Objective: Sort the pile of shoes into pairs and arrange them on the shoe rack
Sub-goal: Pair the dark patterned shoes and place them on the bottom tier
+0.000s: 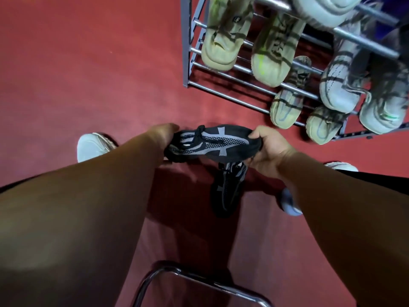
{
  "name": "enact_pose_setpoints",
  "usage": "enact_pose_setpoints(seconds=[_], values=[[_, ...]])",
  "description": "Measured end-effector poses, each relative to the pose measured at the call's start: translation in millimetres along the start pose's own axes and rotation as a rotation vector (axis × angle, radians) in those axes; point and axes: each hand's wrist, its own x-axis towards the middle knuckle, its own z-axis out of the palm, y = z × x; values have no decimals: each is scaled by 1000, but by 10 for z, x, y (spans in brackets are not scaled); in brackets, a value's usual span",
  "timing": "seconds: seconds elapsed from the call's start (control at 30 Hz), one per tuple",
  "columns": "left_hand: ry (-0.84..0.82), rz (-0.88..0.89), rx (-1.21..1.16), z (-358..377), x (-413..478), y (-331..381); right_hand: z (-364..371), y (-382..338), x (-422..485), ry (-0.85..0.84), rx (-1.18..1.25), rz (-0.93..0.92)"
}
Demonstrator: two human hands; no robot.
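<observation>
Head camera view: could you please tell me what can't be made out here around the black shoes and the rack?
- Second black mesh shoe on the floor: its top end is hidden behind the held black mesh shoe and the right hand.
- Left hand: its grip is hidden by that shoe.
- Grey metal shoe rack: cut off by the top and right edges.
- Pale shoe: mostly behind the right forearm.

Light was dim and warm, apparently from above and behind. A hard dark shadow fell on the red floor point(66, 63) between the forearms. Rail shadows striped the pale shoes on the shoe rack point(232, 87). Wide-angle distortion bent the rack rails and stretched the forearms near the lower edges. Mild blur throughout; the chrome tube point(199, 278) at bottom showed a faint highlight.
</observation>
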Motion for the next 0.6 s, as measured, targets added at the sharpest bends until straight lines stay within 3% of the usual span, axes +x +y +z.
enact_pose_setpoints(seconds=[0.17,0.37,0.5,0.6], values=[[-155,-73,12,-43,139,-228,-42,-42,207,151,63,-63],[-409,-2,-194,24,223,-253,-115,-26,294,105,210,-116],[-435,42,-214,142,163,-213,-122,11,321,208,96,-61],[-424,35,-146,205,163,-230,-156,127,318,382,-63,-11]])
